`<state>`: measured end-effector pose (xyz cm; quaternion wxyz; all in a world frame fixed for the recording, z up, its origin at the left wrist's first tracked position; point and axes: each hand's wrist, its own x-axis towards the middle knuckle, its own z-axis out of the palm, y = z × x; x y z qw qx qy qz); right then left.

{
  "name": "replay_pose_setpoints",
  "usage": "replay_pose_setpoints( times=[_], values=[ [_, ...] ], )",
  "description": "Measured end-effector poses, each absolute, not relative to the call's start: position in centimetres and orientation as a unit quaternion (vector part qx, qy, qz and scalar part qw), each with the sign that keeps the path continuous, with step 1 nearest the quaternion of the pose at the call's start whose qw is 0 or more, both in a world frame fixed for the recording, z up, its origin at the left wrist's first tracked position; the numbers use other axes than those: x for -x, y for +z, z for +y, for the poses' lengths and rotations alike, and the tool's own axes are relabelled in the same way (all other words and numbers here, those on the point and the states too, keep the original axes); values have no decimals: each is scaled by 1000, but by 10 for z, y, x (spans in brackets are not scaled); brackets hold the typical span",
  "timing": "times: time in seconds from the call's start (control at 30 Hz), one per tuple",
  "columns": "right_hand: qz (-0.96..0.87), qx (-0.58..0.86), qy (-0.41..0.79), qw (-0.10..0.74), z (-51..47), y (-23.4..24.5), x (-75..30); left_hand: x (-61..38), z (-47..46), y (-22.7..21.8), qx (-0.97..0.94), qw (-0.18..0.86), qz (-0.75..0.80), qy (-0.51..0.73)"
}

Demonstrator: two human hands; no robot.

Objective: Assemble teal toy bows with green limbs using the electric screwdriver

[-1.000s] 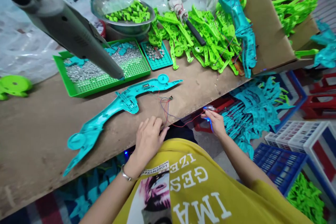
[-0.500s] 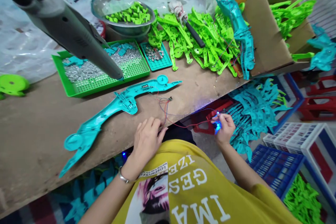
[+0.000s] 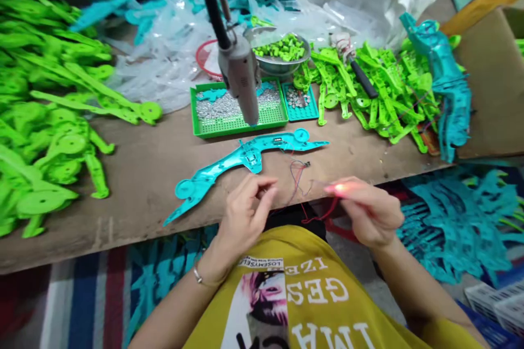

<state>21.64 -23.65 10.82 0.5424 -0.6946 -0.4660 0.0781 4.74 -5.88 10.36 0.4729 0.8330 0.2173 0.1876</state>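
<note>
A glowing LED [image 3: 340, 188] on thin wires is pinched between the thumb and fingers of my right hand [image 3: 371, 212], just above the table's front edge. The light is reddish now. Its red and dark wires [image 3: 295, 174] run loosely to a small dark connector [image 3: 307, 164] on the table. My left hand [image 3: 249, 206] hovers left of the wires, fingers bent, a gap between thumb and fingertips, nothing visible in it. Behind it lies a long turquoise plastic half-shell [image 3: 229, 161], hollow side up, with small fittings inside.
A grey power screwdriver [image 3: 241, 79] hangs over a green tray [image 3: 241, 129] of screws. A turquoise tray [image 3: 303, 112] of small metal parts adjoins it. Light-green pieces are heaped left [image 3: 53, 114] and right [image 3: 385, 92]. A metal bowl [image 3: 286, 68] and cardboard box [image 3: 491, 82] stand behind.
My right hand has lifted the LED from beyond the table edge to above it, and its glow went from blue to reddish. My left hand has risen off the table edge. The view swung left.
</note>
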Motion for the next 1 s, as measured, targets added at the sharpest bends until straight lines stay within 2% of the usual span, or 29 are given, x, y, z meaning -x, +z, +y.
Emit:
replay_pose_setpoints(
  times=[0.07, 0.17, 0.27, 0.37, 0.47, 0.53, 0.6, 0.7, 0.83, 0.9, 1.0],
  values=[
    [-608, 641, 49, 466, -218, 110, -209, -40, -56, 120, -802, 541, 192, 169],
    [-662, 603, 11, 445, -195, 106, -187, -29, -59, 131, -773, 589, 183, 150],
    [-616, 602, 45, 506, -185, 96, -174, -15, -57, 127, -733, 596, 255, 204],
    [-476, 655, 69, 582, -185, 75, -180, 3, -41, 117, -653, 629, 327, 268],
    [-362, 703, 93, 604, -191, 52, -192, 12, -23, 106, -569, 656, 390, 308],
    [-372, 721, 117, 572, -195, 42, -193, 9, -15, 98, -528, 668, 414, 322],
    [-481, 692, 127, 523, -195, 39, -185, 1, -11, 92, -487, 679, 424, 349],
    [-687, 584, 140, 409, -186, 40, -163, -10, -8, 90, -442, 702, 415, 373],
    [-746, 598, 126, 267, -168, 32, -144, -11, 5, 94, -417, 720, 384, 401],
    [-740, 611, 116, 257, -168, 26, -149, -5, 15, 94, -415, 703, 381, 433],
    [-732, 609, 92, 292, -186, 22, -172, 3, 29, 88, -430, 668, 405, 454]
  ],
)
